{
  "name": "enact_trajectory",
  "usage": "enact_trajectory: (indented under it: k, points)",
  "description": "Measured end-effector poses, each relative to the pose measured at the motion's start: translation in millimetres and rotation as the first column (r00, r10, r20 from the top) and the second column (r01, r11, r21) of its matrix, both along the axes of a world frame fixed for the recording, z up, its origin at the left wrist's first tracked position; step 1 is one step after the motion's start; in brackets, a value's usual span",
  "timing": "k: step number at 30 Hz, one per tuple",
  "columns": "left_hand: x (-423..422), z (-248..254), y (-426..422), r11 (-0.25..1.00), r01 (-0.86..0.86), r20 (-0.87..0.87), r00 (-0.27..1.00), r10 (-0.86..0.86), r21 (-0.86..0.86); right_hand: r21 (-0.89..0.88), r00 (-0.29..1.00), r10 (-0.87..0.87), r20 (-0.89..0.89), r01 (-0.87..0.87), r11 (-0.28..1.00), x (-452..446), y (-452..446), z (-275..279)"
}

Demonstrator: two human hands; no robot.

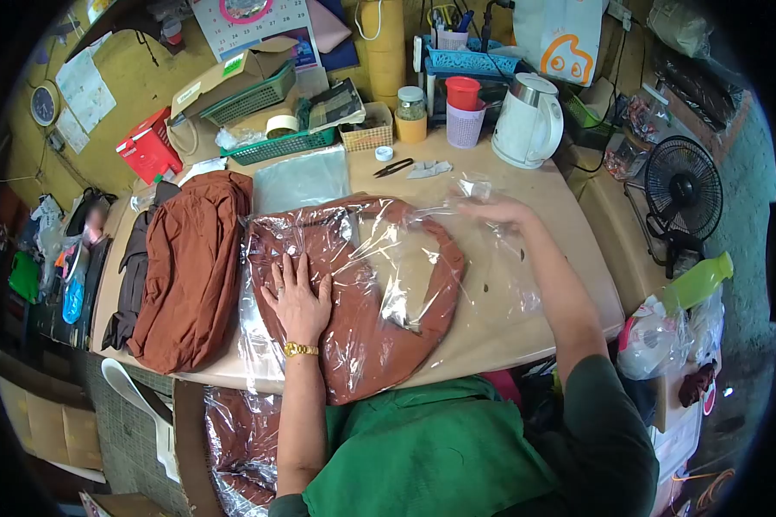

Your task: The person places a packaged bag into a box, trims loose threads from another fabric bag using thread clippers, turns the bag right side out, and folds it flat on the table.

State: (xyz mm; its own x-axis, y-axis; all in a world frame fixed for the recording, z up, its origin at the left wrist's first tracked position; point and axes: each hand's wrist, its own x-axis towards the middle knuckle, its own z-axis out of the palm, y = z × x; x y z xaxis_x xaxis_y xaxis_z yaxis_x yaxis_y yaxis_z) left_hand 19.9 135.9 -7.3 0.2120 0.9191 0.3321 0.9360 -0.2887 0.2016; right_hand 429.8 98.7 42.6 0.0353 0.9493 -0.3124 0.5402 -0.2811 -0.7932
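Note:
A brown fabric item (371,349), curved like a shoulder bag with a wide looped strap, lies on the table inside a clear plastic bag (513,280). My left hand (300,299) rests flat on the plastic over its left part, fingers spread, a gold watch at the wrist. Off to the right, my right hand (494,211) has its fingers closed on the upper edge of the clear plastic bag, which stretches out past the strap. Left of these lies a pile of brown fabric pieces (194,267) with dark fabric (132,267) beneath. Flat plastic sleeves (302,181) sit behind.
Small black snips (394,168) and a white round lid (384,153) lie at the back. A white kettle (526,121), a purple basket cup (464,125) and green trays (276,146) line the wall side. A black fan (683,189) stands right. Below the table, a carton (194,448) holds wrapped brown items.

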Motion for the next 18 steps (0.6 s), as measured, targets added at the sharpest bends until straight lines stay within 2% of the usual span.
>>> enact_trajectory:
  k: [2, 4, 5, 7, 9, 10, 12, 14, 16, 18]
  points:
    - [0.1, 1.5, -0.1, 1.000, 0.004, 0.018, 1.000, -0.004, -0.002, -0.035, 0.999, -0.030, 0.024, 0.031, 0.999, -28.2, 15.8, 32.3]
    - [0.8, 3.7, 0.5, 1.000, -0.017, 0.020, 1.000, 0.017, 0.000, -0.073, 0.997, -0.058, 0.042, 0.061, 0.995, -24.3, 39.5, 26.1]
    - [0.5, 4.1, 0.3, 1.000, -0.026, 0.017, 1.000, 0.026, 0.001, 0.065, 0.973, -0.178, 0.149, 0.170, 0.983, -2.8, 60.5, -9.4]
    - [0.0, 2.1, 2.0, 1.000, -0.028, 0.014, 1.000, 0.028, 0.006, 0.205, 0.920, -0.313, 0.238, 0.267, 0.942, 28.6, 66.9, -35.6]
    - [0.0, 1.9, 1.3, 0.999, -0.029, 0.014, 0.999, 0.029, 0.013, 0.272, 0.965, -0.254, 0.064, 0.228, 0.935, 47.0, 57.8, -38.4]
    - [-0.7, 2.7, 0.8, 1.000, -0.029, 0.020, 0.999, 0.028, 0.010, 0.272, 0.963, -0.261, 0.062, 0.236, 0.933, 44.8, 44.1, -28.9]
    - [-2.1, 2.7, 3.2, 1.000, -0.020, 0.035, 0.999, 0.019, 0.011, 0.035, 0.903, -0.412, -0.123, 0.419, 0.907, 27.7, -5.7, 9.2]
    - [-3.1, 2.8, 3.4, 1.000, -0.009, 0.038, 0.999, 0.008, 0.009, 0.089, 0.822, -0.476, -0.312, 0.524, 0.847, 11.6, -51.8, 15.0]
    - [-3.5, 3.5, 4.3, 1.000, -0.002, 0.042, 0.999, 0.002, 0.008, 0.183, 0.868, -0.403, -0.291, 0.464, 0.867, -3.2, -110.2, 13.0]
    - [-5.2, 4.9, 3.4, 1.000, 0.013, 0.049, 0.999, -0.013, 0.000, 0.396, 0.901, -0.433, -0.007, 0.401, 0.826, -76.6, -161.5, 46.7]
